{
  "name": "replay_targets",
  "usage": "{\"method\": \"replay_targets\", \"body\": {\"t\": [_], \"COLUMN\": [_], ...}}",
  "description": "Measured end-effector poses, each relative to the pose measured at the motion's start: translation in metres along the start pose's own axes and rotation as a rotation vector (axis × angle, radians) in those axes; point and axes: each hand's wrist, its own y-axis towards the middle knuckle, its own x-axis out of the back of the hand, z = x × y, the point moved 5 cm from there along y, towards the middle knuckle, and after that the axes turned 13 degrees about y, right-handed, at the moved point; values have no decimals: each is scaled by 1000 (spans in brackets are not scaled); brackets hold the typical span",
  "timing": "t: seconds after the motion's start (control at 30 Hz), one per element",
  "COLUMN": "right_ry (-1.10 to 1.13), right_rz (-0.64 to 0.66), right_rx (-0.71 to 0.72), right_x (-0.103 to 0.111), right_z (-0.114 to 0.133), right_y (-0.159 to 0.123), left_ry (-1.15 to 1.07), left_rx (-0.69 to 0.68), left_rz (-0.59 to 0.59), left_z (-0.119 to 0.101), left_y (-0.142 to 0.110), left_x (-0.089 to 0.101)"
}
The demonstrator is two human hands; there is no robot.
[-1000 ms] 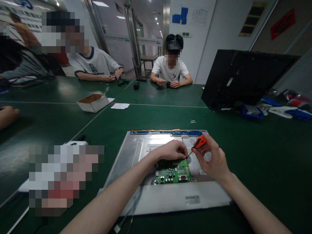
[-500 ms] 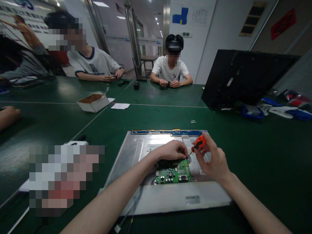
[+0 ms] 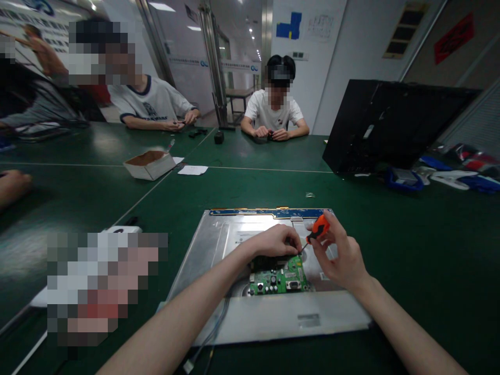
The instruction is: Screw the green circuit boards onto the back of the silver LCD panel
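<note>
An orange and black screwdriver (image 3: 319, 227) is in my right hand (image 3: 346, 258), its handle between thumb and fingers. Its shaft slants down and left to the upper right corner of a green circuit board (image 3: 277, 281). At that same corner my left hand (image 3: 279, 240) has its fingers curled and pinched together; whatever they hold is too small or hidden to make out. The board lies on a silver metal display panel (image 3: 211, 245), which has a blue circuit strip (image 3: 250, 213) along its far edge. A thin cable (image 3: 219, 328) runs off the panel's near left side.
A large black monitor housing (image 3: 390, 127) stands at the back right beside a blue tray (image 3: 404, 178). Left of centre are an open white box (image 3: 150, 165) and a paper slip (image 3: 192, 170). Two people sit across the green table (image 3: 250, 182); another person's hand (image 3: 14, 187) rests at far left.
The screwdriver handle has turned slightly in my right hand. My left hand stays in place. Across the table, the hands of the person in the middle have shifted a little.
</note>
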Motion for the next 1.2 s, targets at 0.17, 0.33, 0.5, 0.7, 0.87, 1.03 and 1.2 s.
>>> {"method": "replay_targets", "body": {"t": [0.17,0.33,0.5,0.7,0.87,1.03,1.2], "right_ry": [-66,-76,2,2,13,19,26], "right_rz": [-52,-63,-4,-42,-83,-147,-172], "right_rx": [40,56,13,9,10,37,30], "right_x": [3,3,1,2,2,6,11], "right_z": [0,-1,-1,-1,-5,-4,-2], "right_y": [-1,0,-1,-2,-2,-3,0], "left_ry": [-6,-9,-4,-18,-13,-5,-13], "left_rx": [1,-1,-2,4,10,17,13], "left_rz": [-1,-1,-7,-8,-2,-3,2], "left_z": [0,0,-1,-1,-1,0,0], "left_y": [0,0,0,0,0,1,1], "left_x": [1,1,0,-1,0,0,-1]}}
